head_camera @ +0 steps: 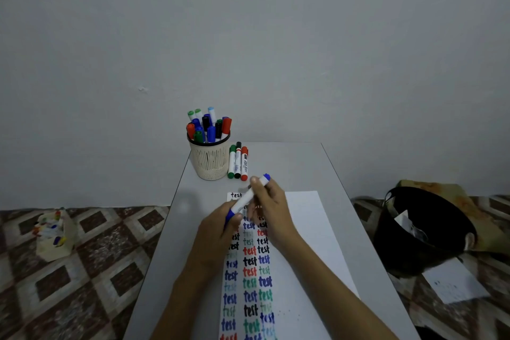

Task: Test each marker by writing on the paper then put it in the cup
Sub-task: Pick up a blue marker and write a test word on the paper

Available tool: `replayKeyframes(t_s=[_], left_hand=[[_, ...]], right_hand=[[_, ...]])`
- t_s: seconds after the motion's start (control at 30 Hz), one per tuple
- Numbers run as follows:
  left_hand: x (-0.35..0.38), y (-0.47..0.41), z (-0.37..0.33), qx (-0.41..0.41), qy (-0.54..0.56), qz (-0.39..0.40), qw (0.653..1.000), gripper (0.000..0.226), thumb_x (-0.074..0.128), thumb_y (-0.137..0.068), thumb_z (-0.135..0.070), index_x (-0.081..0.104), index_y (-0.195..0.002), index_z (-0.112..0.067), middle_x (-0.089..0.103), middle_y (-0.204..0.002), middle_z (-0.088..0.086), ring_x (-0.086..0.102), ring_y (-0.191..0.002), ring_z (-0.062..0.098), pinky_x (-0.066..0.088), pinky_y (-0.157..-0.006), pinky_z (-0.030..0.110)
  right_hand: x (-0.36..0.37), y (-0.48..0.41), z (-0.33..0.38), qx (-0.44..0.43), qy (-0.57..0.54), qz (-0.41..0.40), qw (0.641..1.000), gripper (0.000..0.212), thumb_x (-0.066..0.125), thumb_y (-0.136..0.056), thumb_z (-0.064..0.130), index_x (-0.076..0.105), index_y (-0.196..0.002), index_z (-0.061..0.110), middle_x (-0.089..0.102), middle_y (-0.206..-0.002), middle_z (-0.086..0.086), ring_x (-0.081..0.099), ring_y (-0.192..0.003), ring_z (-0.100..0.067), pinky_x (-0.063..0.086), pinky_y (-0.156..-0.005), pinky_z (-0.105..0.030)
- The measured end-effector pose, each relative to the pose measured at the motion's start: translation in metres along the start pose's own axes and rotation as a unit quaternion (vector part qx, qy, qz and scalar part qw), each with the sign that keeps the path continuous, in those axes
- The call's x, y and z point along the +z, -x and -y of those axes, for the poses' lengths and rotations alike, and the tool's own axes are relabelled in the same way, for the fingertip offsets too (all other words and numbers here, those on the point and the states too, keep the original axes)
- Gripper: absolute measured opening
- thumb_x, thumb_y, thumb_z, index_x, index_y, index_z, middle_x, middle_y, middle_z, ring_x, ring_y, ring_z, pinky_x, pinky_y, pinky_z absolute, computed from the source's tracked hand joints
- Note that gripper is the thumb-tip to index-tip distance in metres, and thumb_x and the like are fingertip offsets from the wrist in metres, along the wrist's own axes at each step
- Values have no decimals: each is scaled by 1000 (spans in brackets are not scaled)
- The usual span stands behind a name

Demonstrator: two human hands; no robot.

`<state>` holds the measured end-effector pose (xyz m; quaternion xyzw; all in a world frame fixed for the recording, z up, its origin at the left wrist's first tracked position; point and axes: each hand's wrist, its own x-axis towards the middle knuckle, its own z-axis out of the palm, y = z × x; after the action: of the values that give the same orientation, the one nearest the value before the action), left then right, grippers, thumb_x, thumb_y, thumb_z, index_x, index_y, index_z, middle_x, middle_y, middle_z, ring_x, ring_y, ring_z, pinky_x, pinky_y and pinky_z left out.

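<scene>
Marker [246, 197] with a white barrel and blue ends slants above the paper [303, 229]. The left hand [218, 232] curls its fingers round the blue cap end and the right hand [271, 210] pinches the barrel's far end. The sheet bears columns of "test" in blue, green, red and black, partly hidden by the hands and cut off below. A cream slotted cup [211, 160] packed with capped markers stands on the grey tabletop [325, 168]. Three markers [238, 161] lie just beside it, their print unreadable.

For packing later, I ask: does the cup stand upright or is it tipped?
Upright: the cup stands on its base on the table, markers pointing up from it.
</scene>
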<state>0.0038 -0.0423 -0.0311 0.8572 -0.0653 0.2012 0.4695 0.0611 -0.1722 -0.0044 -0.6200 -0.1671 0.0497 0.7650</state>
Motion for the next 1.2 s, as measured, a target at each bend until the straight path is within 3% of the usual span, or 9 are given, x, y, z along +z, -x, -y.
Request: replayKeyframes(t_s=[0.2, 0.33, 0.5, 0.6, 0.7, 0.8, 0.9, 1.07, 1.2], left_hand=[[4, 0, -2, 0, -37, 4, 999, 23, 39, -97, -34, 53, -106, -17, 58, -69, -6, 59, -65, 4, 45, -56, 13], [1, 0, -4, 14, -45, 6, 999, 35, 32, -93, -51, 51, -99, -23, 57, -56, 2, 57, -50, 11, 47, -45, 22], [-3, 1, -7, 5, 9, -10, 1000, 48, 33, -88, -57, 58, -101, -18, 63, -60, 7, 62, -50, 17, 53, -49, 35], [-6, 3, -11, -2, 35, -23, 999, 45, 38, -86, -57, 59, -100, -19, 65, -61, 6, 64, -52, 14, 54, -51, 34], [-6, 4, -16, -12, 36, -28, 999, 38, 43, -86, -54, 58, -101, -23, 64, -60, 5, 63, -50, 10, 54, -49, 27], [-8, 3, -14, -59, 42, -31, 997, 11, 50, -93, -32, 54, -102, -28, 66, -62, 8, 66, -52, 12, 56, -51, 29], [-7, 3, -12, -92, 36, -11, 995, 14, 45, -93, -16, 53, -103, -22, 66, -66, 8, 66, -54, 13, 56, -49, 31], [-5, 2, -13, -86, 20, 3, 996, 14, 44, -95, -10, 54, -100, -17, 63, -72, 2, 64, -56, 8, 48, -47, 17], [-5, 2, -11, -85, 10, 6, 996, 11, 46, -95, -13, 54, -100, -19, 64, -78, 0, 65, -60, 6, 51, -49, 18]], right_hand=[[3, 7, -1, 29, 57, 49, 997, 30, 65, -91, 28, 57, -89, 0, 53, -55, -4, 42, -41, -15, 39, -42, -23], [1, 9, 1, 47, 33, 73, 996, 29, 64, -92, 30, 56, -84, 2, 48, -49, -3, 38, -38, -12, 35, -42, -21], [0, 6, 9, 45, 9, 107, 993, 29, 63, -92, 27, 58, -85, 0, 49, -52, -6, 37, -38, -12, 33, -43, -24], [-3, 2, 17, 33, 20, 120, 992, 37, 64, -91, 25, 56, -88, -10, 51, -56, -10, 39, -41, -13, 34, -43, -22], [-6, 0, 21, 15, -8, 78, 997, 32, 67, -87, 22, 57, -90, -8, 57, -63, -13, 45, -43, -13, 38, -42, -19], [-20, -8, 22, -10, -100, -20, 995, 16, 68, -85, 7, 54, -86, 0, 63, -71, -17, 58, -52, -21, 46, -41, -21], [-39, -14, 23, -20, -101, -81, 991, 18, 69, -82, 0, 52, -82, 4, 58, -82, -26, 63, -57, -23, 52, -46, -25], [-51, -13, 20, 6, -40, -89, 995, 18, 70, -82, -1, 53, -85, 2, 61, -80, -25, 67, -60, -25, 56, -47, -31], [-51, -9, 5, 30, -16, -60, 998, 26, 67, -81, -9, 47, -73, 5, 53, -58, -16, 50, -42, -24, 44, -44, -29]])
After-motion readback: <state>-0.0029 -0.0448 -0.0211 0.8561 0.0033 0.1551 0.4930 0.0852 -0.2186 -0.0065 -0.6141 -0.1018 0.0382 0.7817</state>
